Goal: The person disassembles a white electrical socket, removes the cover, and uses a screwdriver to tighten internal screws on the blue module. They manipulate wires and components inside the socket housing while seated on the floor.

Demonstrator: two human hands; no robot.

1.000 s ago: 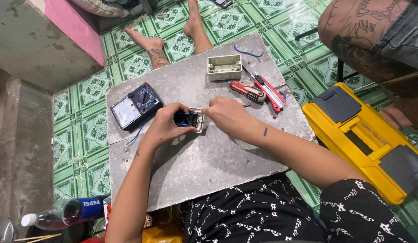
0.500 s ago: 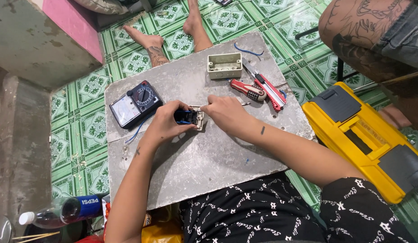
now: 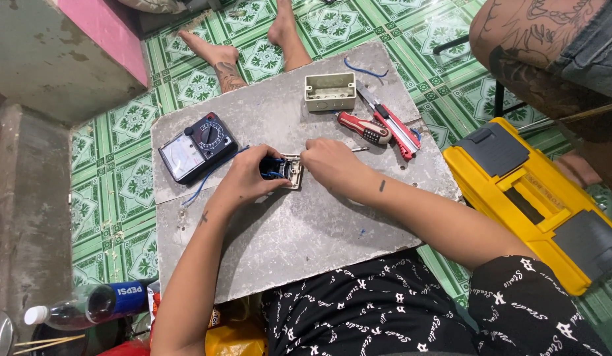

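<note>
A small switch module (image 3: pixel 287 170) with blue wires rests on the grey board (image 3: pixel 299 237). My left hand (image 3: pixel 246 179) grips it from the left, fingers curled over its wired side. My right hand (image 3: pixel 327 165) is closed at its right edge, pinching a thin metal tool (image 3: pixel 359 149) whose shaft sticks out to the right. A blue wire (image 3: pixel 210 178) trails from the module toward the left, under the black analog multimeter (image 3: pixel 197 146).
On the board's far side lie a white wall box (image 3: pixel 330 91), a red-handled screwdriver (image 3: pixel 364 128) and red pliers (image 3: pixel 397 125). A yellow toolbox (image 3: pixel 537 198) stands at the right. Another person's feet (image 3: pixel 220 59) and a tattooed leg (image 3: pixel 537 53) are nearby. A bottle (image 3: pixel 88 306) lies lower left.
Both hands stay on the switch module with only small finger shifts. The camera has drifted slightly; nothing on the board moved.
</note>
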